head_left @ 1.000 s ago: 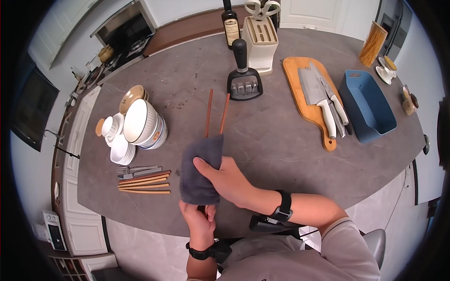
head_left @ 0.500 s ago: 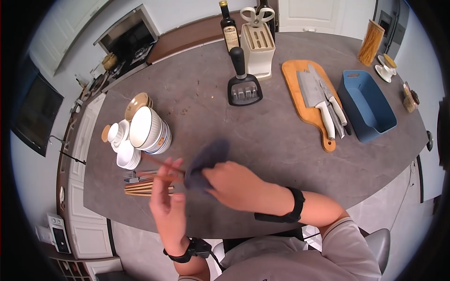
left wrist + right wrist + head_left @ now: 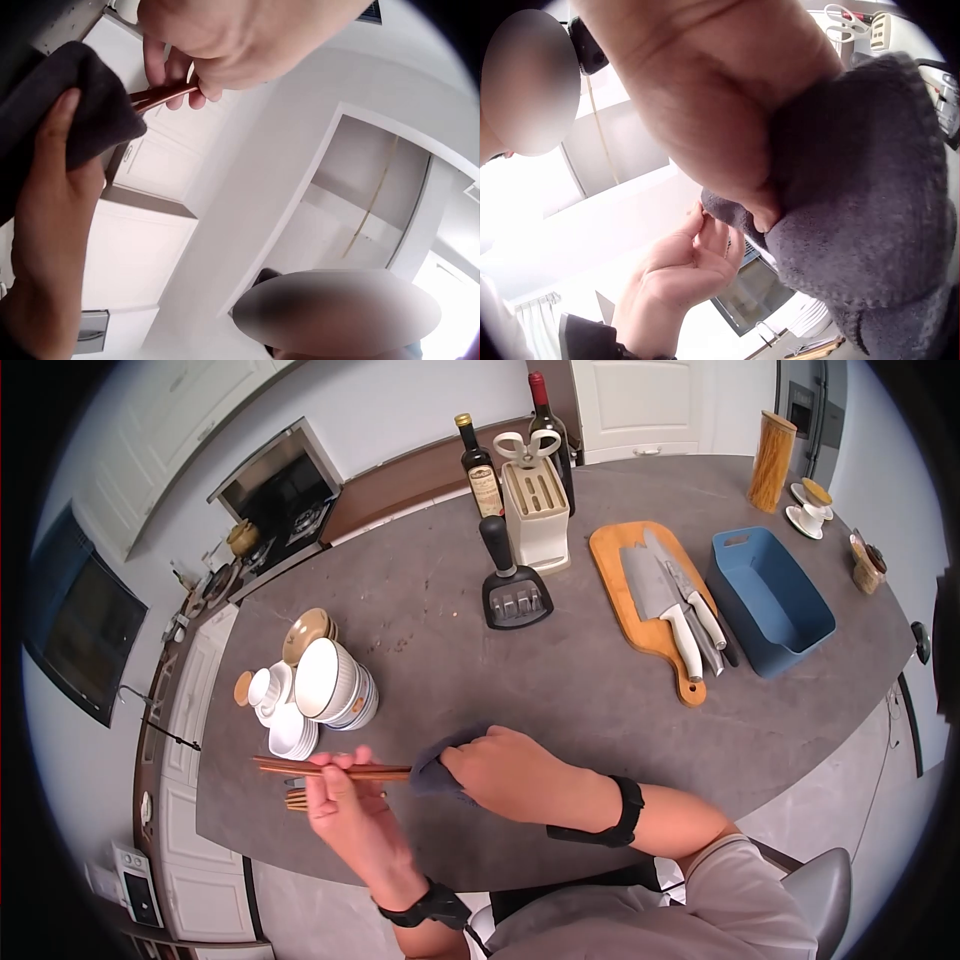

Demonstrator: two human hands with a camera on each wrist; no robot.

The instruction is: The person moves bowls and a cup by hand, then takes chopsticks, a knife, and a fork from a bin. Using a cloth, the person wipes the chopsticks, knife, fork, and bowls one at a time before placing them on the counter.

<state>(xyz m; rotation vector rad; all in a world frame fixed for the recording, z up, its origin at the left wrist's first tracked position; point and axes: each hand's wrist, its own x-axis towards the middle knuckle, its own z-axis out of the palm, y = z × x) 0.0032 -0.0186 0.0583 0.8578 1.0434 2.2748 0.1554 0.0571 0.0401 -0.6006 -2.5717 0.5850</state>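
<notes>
A pair of reddish-brown chopsticks (image 3: 375,772) lies nearly level over the front left of the table. My left hand (image 3: 350,820) pinches them around their middle, thumb on the near side. My right hand (image 3: 515,775) grips a dark grey cloth (image 3: 435,772) folded round their right-hand end, which is hidden inside it. In the left wrist view the chopsticks (image 3: 169,96) run from the left fingers into the cloth (image 3: 94,105). The right wrist view shows the cloth (image 3: 855,202) hanging wide below the right hand.
Stacked bowls (image 3: 335,685) stand at the left, with forks and more chopsticks (image 3: 296,800) partly behind the left hand. A knife sharpener (image 3: 517,600) and knife block (image 3: 537,510) stand at the back. On the right are a cutting board (image 3: 625,575) with knives and a blue bin (image 3: 770,605).
The chopsticks have swung from pointing away to pointing left. My left hand has moved from the cloth's near end to the chopsticks' bare part. The right hand keeps the cloth.
</notes>
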